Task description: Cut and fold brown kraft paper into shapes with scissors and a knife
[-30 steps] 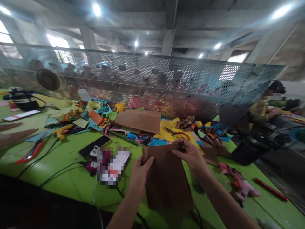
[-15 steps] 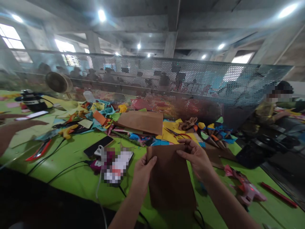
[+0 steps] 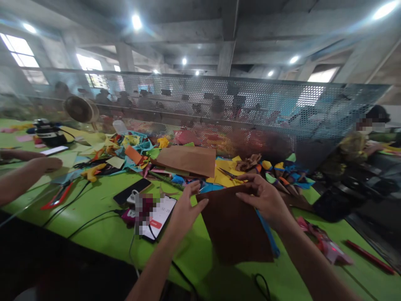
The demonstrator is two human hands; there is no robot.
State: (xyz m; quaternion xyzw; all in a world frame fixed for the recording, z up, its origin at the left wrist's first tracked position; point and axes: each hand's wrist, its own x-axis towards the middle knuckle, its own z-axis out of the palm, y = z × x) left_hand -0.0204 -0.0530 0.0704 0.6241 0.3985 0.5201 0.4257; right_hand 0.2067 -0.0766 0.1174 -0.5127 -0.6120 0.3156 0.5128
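Note:
A dark brown sheet of paper (image 3: 236, 230) hangs at a tilt over the green table in front of me. My right hand (image 3: 266, 200) pinches its upper right edge between thumb and fingers. My left hand (image 3: 184, 213) is at the upper left corner, with thumb and fingers apart and not closed on the paper. A blue strip (image 3: 272, 238) shows along the sheet's right edge, partly behind it. Just beyond my right fingers lie scissors (image 3: 228, 172) on yellow paper (image 3: 221, 177).
Brown paper sheets (image 3: 188, 159) and colourful scraps (image 3: 138, 146) line the back, before a perforated metal screen (image 3: 188, 104). Phones (image 3: 133, 191), cords and a red cutter (image 3: 58, 198) lie left. A pink glue gun (image 3: 332, 248) and red pen (image 3: 369, 256) lie right. Another person's hand (image 3: 46, 163) reaches in left.
My left hand has let go of the sheet's left edge and its fingers have spread. The sheet has swung to the right, baring a blue strip behind it. My right hand keeps its pinch.

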